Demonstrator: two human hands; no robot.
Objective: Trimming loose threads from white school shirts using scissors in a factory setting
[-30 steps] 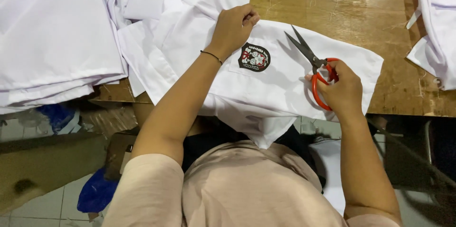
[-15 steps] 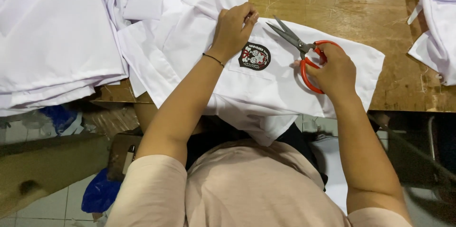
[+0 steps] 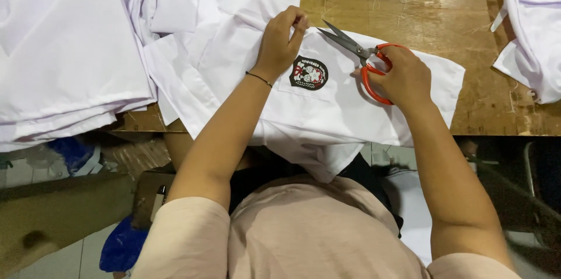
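Scissors (image 3: pixel 359 57) in right hand (image 3: pixel 403 77), tips near left fingers (image 3: pixel 292 22) pinching shirt (image 3: pixel 327 109)

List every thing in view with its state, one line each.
Scissors: blades open, held in the right hand.
White shirt: spread flat, pinched near its top edge by the left hand.
Badge: sewn on the shirt, uncovered.
Stack of white cloth: folded, untouched.
Wooden table: strewn with loose threads.
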